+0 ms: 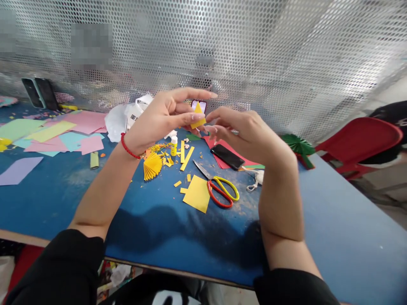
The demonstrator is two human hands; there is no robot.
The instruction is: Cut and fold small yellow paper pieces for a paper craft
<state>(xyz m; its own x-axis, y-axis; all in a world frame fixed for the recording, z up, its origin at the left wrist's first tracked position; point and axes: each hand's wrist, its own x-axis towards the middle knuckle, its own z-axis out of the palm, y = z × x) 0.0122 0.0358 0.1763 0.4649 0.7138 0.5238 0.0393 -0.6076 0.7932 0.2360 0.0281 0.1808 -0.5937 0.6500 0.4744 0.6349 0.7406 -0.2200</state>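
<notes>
My left hand (165,116) is raised above the blue table (333,237) and pinches a small folded yellow paper piece (198,116) between thumb and fingers, with the index finger stretched out. My right hand (244,131) faces it, fingers curled close to the same piece; whether they touch it I cannot make out. Below lie a pleated yellow paper fan (151,166), a yellow paper square (197,193), yellow strips (187,158) and scissors with red and yellow handles (219,188).
A black phone (227,156) rests on red paper (219,161). A small glue bottle (174,146) stands among scraps. Coloured sheets (54,135) cover the left of the table. A green pleated fan (298,146) lies at right, a red chair (359,144) beyond. A perforated metal screen (254,55) backs the table.
</notes>
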